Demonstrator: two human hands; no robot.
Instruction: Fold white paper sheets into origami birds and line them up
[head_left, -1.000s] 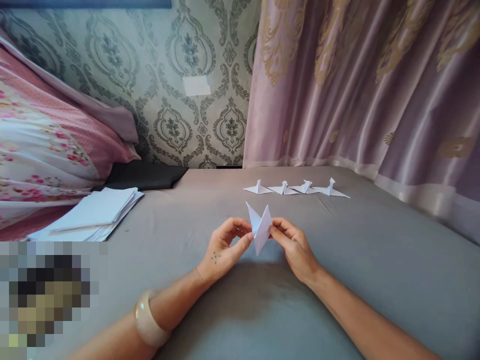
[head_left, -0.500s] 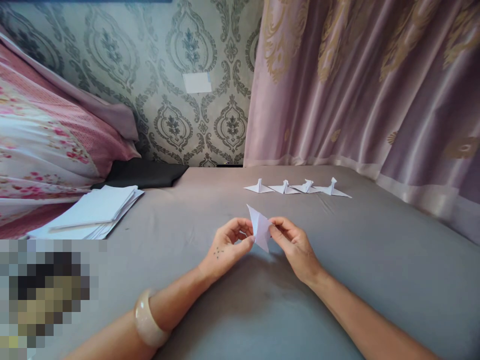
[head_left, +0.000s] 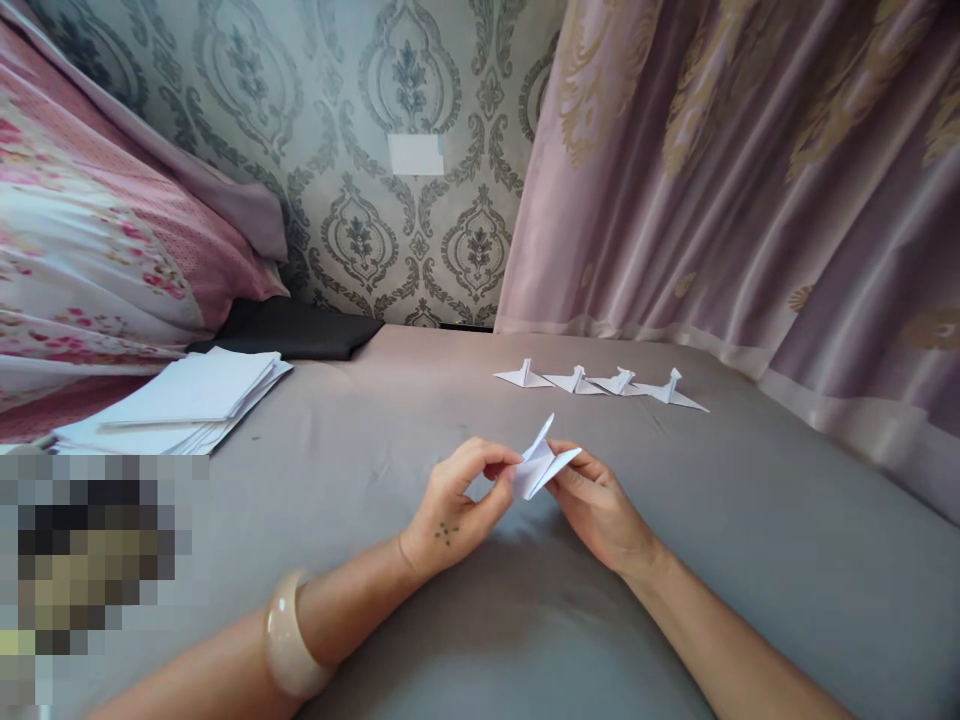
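A small folded white paper figure (head_left: 538, 470) is held up between my two hands, above the grey sheet. It has pointed flaps, one rising upward and one toward the right. My left hand (head_left: 469, 500) pinches its left edge between thumb and fingertips. From the other side my right hand (head_left: 600, 505) grips it, with the fingers partly hidden behind the paper. Farther back stand several finished-looking folded paper birds (head_left: 622, 382) in a row, with wide flat wings and small upright heads.
A stack of white paper sheets (head_left: 187, 390) lies at the left, in front of a black folded item (head_left: 300, 328). The grey sheet (head_left: 360, 600) covers the surface. Pink curtains (head_left: 637, 200) hang at right, floral fabric (head_left: 97, 260) at left. A blurred patch covers the lower left.
The paper figure has been turned in my hands, so its flaps now point up and right. My right hand sits slightly lower, and the view has shifted a little.
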